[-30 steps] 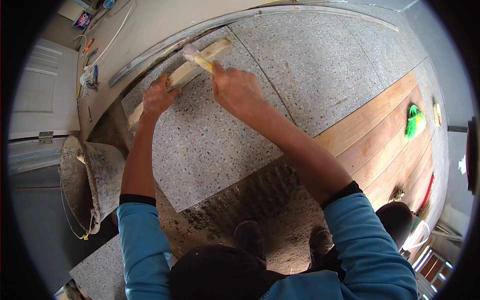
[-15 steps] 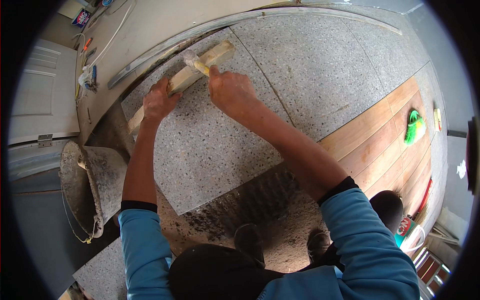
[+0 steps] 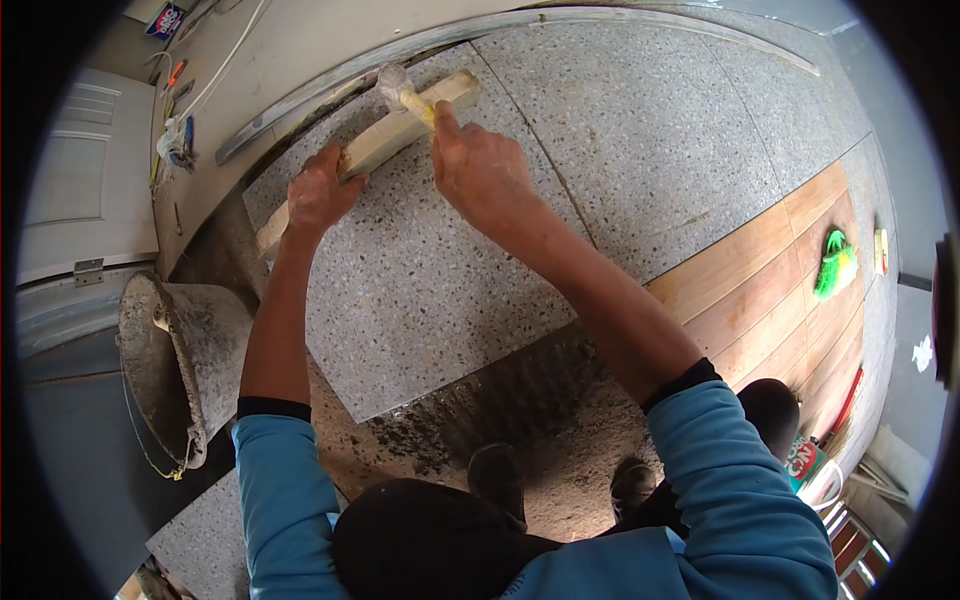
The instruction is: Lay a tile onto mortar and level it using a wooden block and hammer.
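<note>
The left hand [image 3: 322, 192] grips a wooden beam [image 3: 385, 141] lying across a speckled floor tile [image 3: 430, 290]; the right hand [image 3: 482, 168] is wrapped around a yellow-handled mallet [image 3: 394, 86], its pale head just by the beam, though whether they touch cannot be told; a grimy bucket [image 3: 212, 335] sits at left, while a green brush [image 3: 834, 270] rests on wood-coloured flooring [image 3: 745, 290] at far right.

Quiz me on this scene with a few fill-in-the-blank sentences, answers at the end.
1. The right hand grips a mallet with a ____ handle.
2. The left hand grips a beam made of ____.
3. The brush lying on the planks is mostly bright ____.
4. The grey bucket sits on the person's ____ side.

Missing words: yellow; wood; green; left.
</note>
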Tool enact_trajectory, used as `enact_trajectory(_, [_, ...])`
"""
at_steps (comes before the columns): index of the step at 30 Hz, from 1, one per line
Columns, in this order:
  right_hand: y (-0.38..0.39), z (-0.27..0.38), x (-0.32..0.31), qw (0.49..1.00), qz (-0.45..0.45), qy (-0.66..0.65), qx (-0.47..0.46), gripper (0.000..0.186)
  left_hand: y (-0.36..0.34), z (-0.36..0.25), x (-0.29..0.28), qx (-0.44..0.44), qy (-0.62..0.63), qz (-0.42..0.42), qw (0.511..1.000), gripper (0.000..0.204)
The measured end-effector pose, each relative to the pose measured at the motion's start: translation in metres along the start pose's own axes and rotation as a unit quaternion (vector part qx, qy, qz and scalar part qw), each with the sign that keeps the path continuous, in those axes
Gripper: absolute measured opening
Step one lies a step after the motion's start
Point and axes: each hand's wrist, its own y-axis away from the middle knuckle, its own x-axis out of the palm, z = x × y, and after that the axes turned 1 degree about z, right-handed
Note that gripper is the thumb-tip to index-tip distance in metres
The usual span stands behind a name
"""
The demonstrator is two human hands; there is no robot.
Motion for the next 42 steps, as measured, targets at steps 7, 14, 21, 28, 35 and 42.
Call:
enact_trajectory(7, [-0.007,0.007,-0.007,1.000,0.002,-0.007,0.018,0.045,0.001,0.002,0.001,0.007,0.003,0.002,1.000,0.046])
enact_trajectory(14, [-0.014,0.007,-0.005,0.999,0.049,0.020,0.006,0.041,0.003,0.000,0.001,0.000,-0.021,-0.005,1.000,0.047])
enact_trajectory(21, [-0.018,0.011,-0.005,0.999,0.026,0.018,0.020,0.035,-0.001,-0.002,-0.002,-0.025,0.000,0.037,0.999,0.051])
enact_trajectory(28, [-0.036,0.024,-0.007,0.999,-0.001,0.007,0.032,0.028,-0.024,0.016,-0.017,-0.061,-0.020,0.040,0.997,0.074])
enact_trajectory(35, [-0.052,0.023,0.011,1.000,0.009,0.011,0.017,0.039,-0.034,0.025,-0.007,-0.060,-0.049,0.064,0.995,0.060])
enact_trajectory(42, [-0.055,0.028,0.001,1.000,0.000,-0.002,0.010,0.038,-0.034,0.028,-0.009,-0.057,-0.056,0.080,0.994,0.077])
